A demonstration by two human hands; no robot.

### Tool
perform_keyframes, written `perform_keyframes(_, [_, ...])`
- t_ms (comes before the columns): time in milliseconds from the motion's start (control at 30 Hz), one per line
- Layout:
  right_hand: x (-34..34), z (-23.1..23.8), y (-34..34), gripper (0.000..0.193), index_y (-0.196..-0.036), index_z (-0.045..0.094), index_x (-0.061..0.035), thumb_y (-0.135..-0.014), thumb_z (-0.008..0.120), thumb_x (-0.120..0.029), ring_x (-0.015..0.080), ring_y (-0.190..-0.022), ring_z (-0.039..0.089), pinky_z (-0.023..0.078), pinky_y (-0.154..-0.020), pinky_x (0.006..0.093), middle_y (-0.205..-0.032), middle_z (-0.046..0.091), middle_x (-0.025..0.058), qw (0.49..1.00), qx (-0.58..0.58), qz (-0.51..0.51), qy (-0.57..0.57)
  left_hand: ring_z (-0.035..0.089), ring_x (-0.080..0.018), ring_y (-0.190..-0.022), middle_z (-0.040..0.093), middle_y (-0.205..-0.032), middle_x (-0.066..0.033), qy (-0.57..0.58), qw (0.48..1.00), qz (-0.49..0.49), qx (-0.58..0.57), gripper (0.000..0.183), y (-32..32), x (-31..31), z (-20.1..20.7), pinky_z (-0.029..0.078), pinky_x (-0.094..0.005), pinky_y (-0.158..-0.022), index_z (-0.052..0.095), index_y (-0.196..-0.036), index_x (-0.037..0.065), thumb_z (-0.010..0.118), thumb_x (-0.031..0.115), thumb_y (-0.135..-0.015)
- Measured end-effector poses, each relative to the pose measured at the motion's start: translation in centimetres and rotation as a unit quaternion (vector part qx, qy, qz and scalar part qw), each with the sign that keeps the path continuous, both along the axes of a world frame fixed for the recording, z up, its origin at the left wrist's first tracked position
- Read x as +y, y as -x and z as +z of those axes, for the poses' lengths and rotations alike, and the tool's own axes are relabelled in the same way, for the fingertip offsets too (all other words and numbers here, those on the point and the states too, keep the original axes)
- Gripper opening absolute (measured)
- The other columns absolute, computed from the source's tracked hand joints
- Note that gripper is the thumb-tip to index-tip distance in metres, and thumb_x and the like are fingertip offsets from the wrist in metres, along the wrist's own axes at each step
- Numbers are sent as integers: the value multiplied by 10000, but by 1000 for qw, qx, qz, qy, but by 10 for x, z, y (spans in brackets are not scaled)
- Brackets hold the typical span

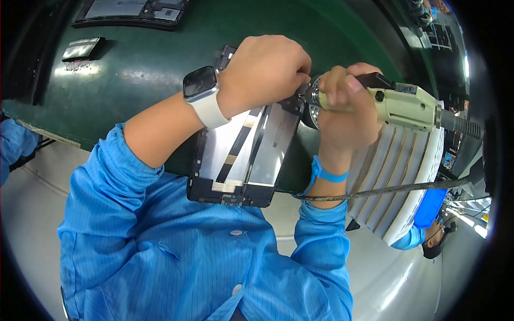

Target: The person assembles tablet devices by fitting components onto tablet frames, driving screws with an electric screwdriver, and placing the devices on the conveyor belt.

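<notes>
An opened tablet (pixel 276 142) with silver inner plates and a black frame lies at the table's near edge. My right hand (pixel 348 109) grips a pale green electric screwdriver (pixel 409 109), held nearly level with its tip pointing left. My left hand (pixel 265 67) reaches over the tablet's far end, fingers curled and pinched close to the screwdriver tip. Whatever those fingertips hold is hidden. A round metal piece with holes (pixel 314 115) shows partly behind the tip.
A stack of white trays (pixel 393 176) stands at the right, with a cable (pixel 385 190) crossing before it. Another opened device (pixel 128 13) and a small dark ridged block (pixel 83 49) lie on the green table (pixel 144 48). A blue bin (pixel 430 207) and a co-worker (pixel 436 241) are farther right.
</notes>
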State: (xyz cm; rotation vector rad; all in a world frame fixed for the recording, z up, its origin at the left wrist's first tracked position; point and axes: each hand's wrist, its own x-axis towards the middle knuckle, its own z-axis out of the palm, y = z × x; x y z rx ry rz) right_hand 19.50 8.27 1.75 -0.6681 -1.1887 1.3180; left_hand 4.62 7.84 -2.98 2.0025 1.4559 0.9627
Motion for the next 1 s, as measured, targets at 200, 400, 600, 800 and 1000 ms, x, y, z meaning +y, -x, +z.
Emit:
perform_keyframes(200, [-3,-3,2,147,-926,565,57,-782,561,30,155,-527,498,427,-508,287,-656,560,114,1000,-16,2,12,632,-290,-936,688,-994,-71,-40,995,-70,62,148,11,-6,-1,515,-397,-776,734,-953,90,686,143,-823])
perform_keyframes(400, [3,1,-10,159,-948,573,57,-798,575,4,163,-530,504,431,-515,291,-652,560,109,1000,10,13,-2,556,-262,-1143,603,-1289,-80,-144,975,-103,131,247,20,-39,2,454,-395,-959,729,-1057,131,722,165,-812])
perform_keyframes(600, [15,9,-28,181,-974,584,74,-818,562,-17,167,-539,488,426,-545,315,-622,515,82,997,46,-38,-46,513,-279,-1234,559,-1363,-85,-130,973,-124,145,345,21,-39,4,427,-416,-1012,712,-1133,145,743,225,-799])
perform_keyframes(800, [20,7,-26,172,-964,609,77,-813,580,-2,146,-517,481,416,-520,313,-631,541,84,996,31,-85,-20,458,-293,-1298,511,-1412,-87,-114,970,-129,170,408,28,-56,10,385,-488,-1059,698,-1158,149,764,277,-776])
perform_keyframes(1000, [11,3,-17,177,-957,599,88,-805,567,4,153,-504,480,419,-515,312,-599,525,81,998,52,-42,3,424,-308,-1346,520,-1388,-104,-88,978,-94,162,401,14,-58,15,338,-508,-1121,701,-1140,146,759,303,-776])
